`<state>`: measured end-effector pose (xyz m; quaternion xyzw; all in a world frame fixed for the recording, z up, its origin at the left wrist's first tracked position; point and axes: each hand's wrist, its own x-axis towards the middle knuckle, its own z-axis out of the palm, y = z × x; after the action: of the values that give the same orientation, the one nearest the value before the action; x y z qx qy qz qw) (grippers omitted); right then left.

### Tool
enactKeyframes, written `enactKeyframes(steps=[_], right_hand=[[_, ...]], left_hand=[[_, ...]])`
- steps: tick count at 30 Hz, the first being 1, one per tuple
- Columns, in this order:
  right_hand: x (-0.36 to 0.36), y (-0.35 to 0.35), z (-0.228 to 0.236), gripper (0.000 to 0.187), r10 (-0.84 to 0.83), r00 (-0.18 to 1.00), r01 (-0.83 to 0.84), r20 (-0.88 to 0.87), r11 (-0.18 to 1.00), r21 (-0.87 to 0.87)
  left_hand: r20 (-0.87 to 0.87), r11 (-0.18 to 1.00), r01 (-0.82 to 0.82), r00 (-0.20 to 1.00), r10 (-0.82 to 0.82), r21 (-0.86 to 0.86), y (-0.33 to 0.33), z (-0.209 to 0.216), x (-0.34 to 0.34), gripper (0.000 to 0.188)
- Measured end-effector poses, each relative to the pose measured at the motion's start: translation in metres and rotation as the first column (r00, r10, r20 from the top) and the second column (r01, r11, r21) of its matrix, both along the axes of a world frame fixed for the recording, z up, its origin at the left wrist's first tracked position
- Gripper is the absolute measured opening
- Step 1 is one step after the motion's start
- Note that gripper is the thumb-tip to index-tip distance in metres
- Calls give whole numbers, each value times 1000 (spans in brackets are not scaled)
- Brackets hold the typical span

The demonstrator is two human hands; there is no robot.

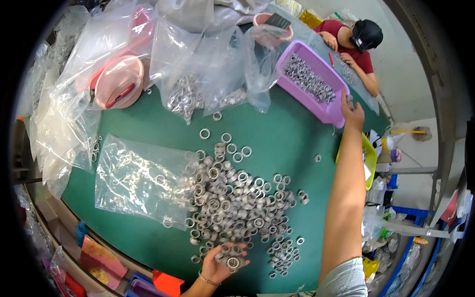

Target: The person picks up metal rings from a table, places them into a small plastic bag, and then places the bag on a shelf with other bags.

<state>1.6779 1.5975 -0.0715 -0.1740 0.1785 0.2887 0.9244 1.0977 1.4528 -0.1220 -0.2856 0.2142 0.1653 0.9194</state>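
Observation:
A big heap of grey metal rings point(237, 203) is spread over the green table. At its near edge, my left hand point(213, 270) is turned palm up with its fingers curled around several metal rings point(232, 261). My right arm reaches far out to the right, and my right hand point(353, 119) is at the near right end of a purple tray point(316, 110). Small grey pieces that look like metal rings point(350, 101) show between its fingers; part of the grip is hidden. Inside the tray lie many more small metal parts point(309, 79).
A flat clear plastic bag point(138, 178) lies left of the heap. Clear bags of metal parts point(185, 96) stand behind it, near a pink bucket point(123, 79). A green-yellow bin point(368, 158) is beyond my right forearm. Across the table sits a person in a red shirt point(363, 62).

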Motion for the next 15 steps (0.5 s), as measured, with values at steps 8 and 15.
enactKeyframes(steps=[8, 15], right_hand=[[68, 0, -18, 54, -99, 993, 101, 60, 994, -40], [58, 9, -4, 54, -111, 994, 110, -9, 992, -62]], left_hand=[[-167, 999, -9, 986, 14, 32, -9, 6, 24, 31], [-140, 998, -46, 989, 50, 32, -22, -1, 32, 31]])
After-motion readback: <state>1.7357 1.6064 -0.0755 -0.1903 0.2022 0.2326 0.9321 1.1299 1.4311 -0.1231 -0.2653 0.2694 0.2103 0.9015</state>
